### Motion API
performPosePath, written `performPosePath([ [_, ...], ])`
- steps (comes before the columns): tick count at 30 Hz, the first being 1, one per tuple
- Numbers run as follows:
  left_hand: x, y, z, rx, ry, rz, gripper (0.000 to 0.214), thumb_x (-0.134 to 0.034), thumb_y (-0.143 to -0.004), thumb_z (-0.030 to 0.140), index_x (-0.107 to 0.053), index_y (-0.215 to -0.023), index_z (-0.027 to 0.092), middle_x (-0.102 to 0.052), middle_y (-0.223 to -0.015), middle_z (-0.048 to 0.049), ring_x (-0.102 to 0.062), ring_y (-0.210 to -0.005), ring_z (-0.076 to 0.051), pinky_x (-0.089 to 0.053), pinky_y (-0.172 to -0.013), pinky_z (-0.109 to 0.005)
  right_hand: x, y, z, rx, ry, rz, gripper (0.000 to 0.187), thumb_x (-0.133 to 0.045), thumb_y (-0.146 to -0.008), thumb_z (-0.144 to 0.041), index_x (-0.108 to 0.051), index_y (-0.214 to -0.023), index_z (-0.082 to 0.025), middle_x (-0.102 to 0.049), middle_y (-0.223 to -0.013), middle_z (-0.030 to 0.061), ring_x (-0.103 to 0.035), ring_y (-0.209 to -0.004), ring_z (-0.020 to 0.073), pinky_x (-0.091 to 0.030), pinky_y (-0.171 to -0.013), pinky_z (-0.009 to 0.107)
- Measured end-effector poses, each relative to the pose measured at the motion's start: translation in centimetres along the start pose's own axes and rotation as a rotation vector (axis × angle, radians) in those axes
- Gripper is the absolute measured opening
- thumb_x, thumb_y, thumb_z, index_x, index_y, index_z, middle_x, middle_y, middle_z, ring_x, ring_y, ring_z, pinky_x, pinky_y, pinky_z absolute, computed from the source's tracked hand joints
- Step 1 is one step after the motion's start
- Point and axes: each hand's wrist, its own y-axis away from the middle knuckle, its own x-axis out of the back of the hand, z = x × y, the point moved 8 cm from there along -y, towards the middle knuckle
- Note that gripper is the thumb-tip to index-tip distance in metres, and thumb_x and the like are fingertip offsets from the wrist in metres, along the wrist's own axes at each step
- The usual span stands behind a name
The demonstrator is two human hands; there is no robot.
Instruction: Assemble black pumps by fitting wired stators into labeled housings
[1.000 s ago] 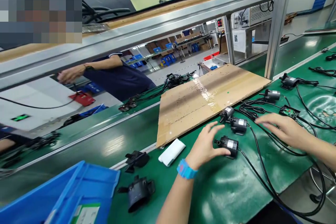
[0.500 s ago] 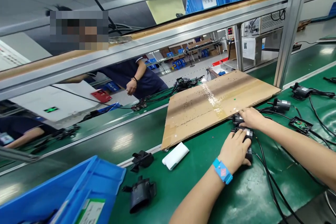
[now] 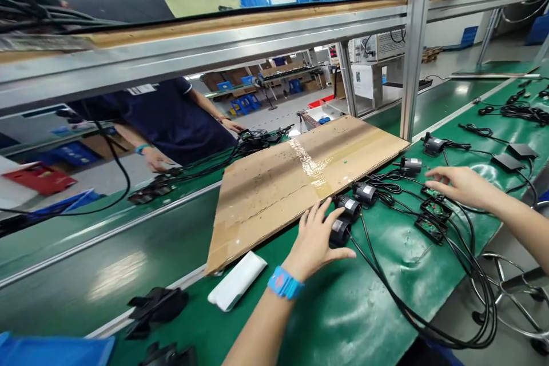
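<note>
My left hand [image 3: 315, 237], with a blue strap on its wrist, has its fingers spread beside a black cylindrical unit [image 3: 341, 231]. Its fingertips reach the cardboard edge; whether they touch the unit is unclear. Two similar units with white labels, one at the front [image 3: 349, 206] and another behind [image 3: 364, 193], stand in a row with it. My right hand [image 3: 461, 186] hovers with fingers stretched over small open black cases holding green circuit boards [image 3: 432, 227]. Nothing shows in its grasp. Black cables [image 3: 429, 320] run from the units and loop over the table's front edge.
A flat cardboard sheet [image 3: 274, 183] lies across the green bench [image 3: 369, 314]. A white packet [image 3: 238, 280] and black parts [image 3: 158, 303] are at left, near a blue bin [image 3: 55, 349]. Overhead runs a metal-framed shelf [image 3: 214, 48]. A co-worker [image 3: 163, 120] stands opposite.
The view has swung right. My hands have moved apart: the left has opened off the units it was covering, and the right has shifted right to above the circuit boards.
</note>
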Motion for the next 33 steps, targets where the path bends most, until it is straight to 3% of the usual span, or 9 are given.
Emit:
performPosePath([
  [3,0.6,0.9,0.6,0.148,0.043,0.173,0.07,-0.053,-0.093,0.067,-0.048,-0.147,0.024,-0.036,-0.162,-0.0181,-0.03,-0.151,-0.041,-0.031,-0.116,-0.067,-1.1,4.5,2.7,-0.054,-0.001,-0.006,0.039,-0.048,-0.098,-0.053,-0.073,-0.102,-0.023,-0.074,-0.08,0.0029,-0.069,-0.067,0.0223,-0.047,-0.059,0.031],
  [6,0.0,-0.1,4.3,0.094,0.01,0.24,0.064,-0.053,-0.094,0.065,-0.056,-0.141,0.023,-0.042,-0.159,-0.0168,-0.031,-0.15,-0.042,-0.026,-0.118,-0.068,-3.0,7.4,2.4,-0.064,-0.014,0.008,0.039,-0.046,-0.1,-0.052,-0.072,-0.096,-0.024,-0.074,-0.08,0.0029,-0.069,-0.067,0.0221,-0.051,-0.061,0.032],
  [13,-4.6,-1.6,13.2,-0.255,0.095,0.049,0.062,-0.057,-0.085,0.075,-0.07,-0.111,0.019,-0.071,-0.123,-0.0124,-0.061,-0.125,-0.034,-0.042,-0.113,-0.054,-4.9,9.1,-0.2,-0.021,0.06,0.123,0.04,-0.042,-0.103,-0.052,-0.068,-0.116,-0.024,-0.069,-0.12,0.012,-0.062,-0.111,0.0324,-0.05,-0.095,0.048],
  [16,-5.4,-1.0,12.7,-0.199,0.091,-0.036,0.06,-0.057,-0.085,0.073,-0.069,-0.088,0.015,-0.072,-0.088,-0.0104,-0.071,-0.088,-0.029,-0.056,-0.086,-0.043,-6.5,8.9,-1.1,0.018,0.111,0.118,0.055,-0.061,-0.093,-0.056,-0.056,-0.139,-0.025,-0.054,-0.144,0.0135,-0.051,-0.129,0.0363,-0.046,-0.102,0.053],
  [18,-5.0,-1.4,12.1,-0.156,0.088,-0.022,0.058,-0.051,-0.091,0.069,-0.069,-0.092,0.014,-0.072,-0.087,-0.0109,-0.071,-0.085,-0.028,-0.055,-0.08,-0.041,-7.9,8.7,-1.7,0.052,0.137,0.084,0.061,-0.066,-0.09,-0.055,-0.053,-0.144,-0.028,-0.05,-0.149,0.0118,-0.047,-0.133,0.0354,-0.046,-0.104,0.052],
  [24,-5.0,-6.9,14.6,-0.301,0.139,0.062,0.09,-0.047,-0.087,0.08,-0.044,-0.15,0.015,-0.054,-0.148,-0.0173,-0.043,-0.144,-0.034,-0.03,-0.12,-0.052,-9.5,7.3,-0.9,0.012,0.236,0.081,0.05,-0.054,-0.097,-0.043,-0.053,-0.144,-0.027,-0.049,-0.148,0.0152,-0.049,-0.131,0.0355,-0.048,-0.099,0.052],
  [27,-5.7,-8.1,15.0,-0.287,0.123,0.014,0.078,-0.043,-0.089,0.079,-0.065,-0.124,0.013,-0.071,-0.116,-0.0153,-0.063,-0.117,-0.032,-0.037,-0.113,-0.053,-9.1,6.7,0.5,-0.018,0.282,0.091,0.051,-0.056,-0.095,-0.045,-0.053,-0.144,-0.032,-0.052,-0.144,0.0151,-0.052,-0.125,0.0367,-0.05,-0.094,0.053],
  [30,-4.9,-6.1,14.4,-0.313,0.114,-0.018,0.064,-0.045,-0.092,0.075,-0.072,-0.09,0.017,-0.071,-0.087,-0.0085,-0.067,-0.091,-0.025,-0.044,-0.105,-0.048,-8.3,7.0,2.4,-0.075,0.309,0.117,0.051,-0.055,-0.094,-0.046,-0.053,-0.144,-0.033,-0.057,-0.134,0.0171,-0.056,-0.117,0.0401,-0.051,-0.087,0.057],
  [33,-2.3,-3.1,10.9,-0.192,0.11,0.104,0.054,-0.055,-0.09,0.071,-0.072,-0.096,0.02,-0.071,-0.105,-0.0106,-0.063,-0.109,-0.03,-0.037,-0.113,-0.055,-7.5,7.9,4.5,-0.125,0.302,0.14,0.05,-0.052,-0.095,-0.048,-0.056,-0.142,-0.03,-0.059,-0.127,0.0205,-0.057,-0.113,0.0439,-0.049,-0.084,0.063],
])
